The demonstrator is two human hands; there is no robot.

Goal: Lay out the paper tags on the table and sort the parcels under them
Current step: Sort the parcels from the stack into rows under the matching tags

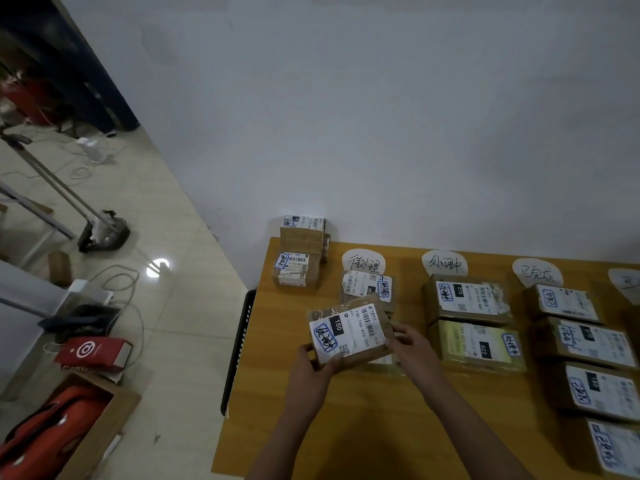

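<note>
Left hand (317,363) and right hand (412,344) grip a labelled parcel (349,332) at its ends, mid-frame above the worktop (381,427).

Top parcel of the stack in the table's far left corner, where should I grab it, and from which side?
Probably take the top parcel by its left and right side faces, reaching down from above and in front. It lies flat on the lower parcel, so its underside is covered, and the wall stands close behind it.
</note>
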